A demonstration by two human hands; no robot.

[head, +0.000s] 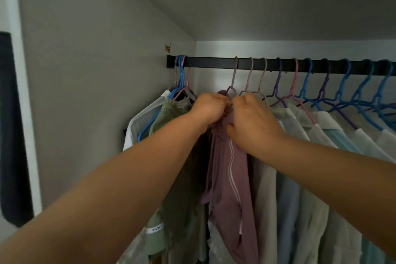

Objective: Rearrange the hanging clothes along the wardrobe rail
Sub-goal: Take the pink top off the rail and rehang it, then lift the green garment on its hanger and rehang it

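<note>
Head view: left hand (209, 106) and right hand (251, 118) both grip the mauve garment (229, 178) bunched at its hanger, near the rail's (214, 62) left end; tugging could slip it off.

Dim, muted interior; overall grey cast. Brightest patch on white back wall (214, 49) just above matte black wardrobe rail (267, 64), light seeming to fall from above. Grey side wall (85, 70) darkens toward lower left. Deep shadow between hanging garments below rail. No glare. Wide-angle bend: rail bows downward at right. Soft focus throughout; bare forearms blurred at bottom corners; dark panel (10, 135) at left edge smeared.
</note>
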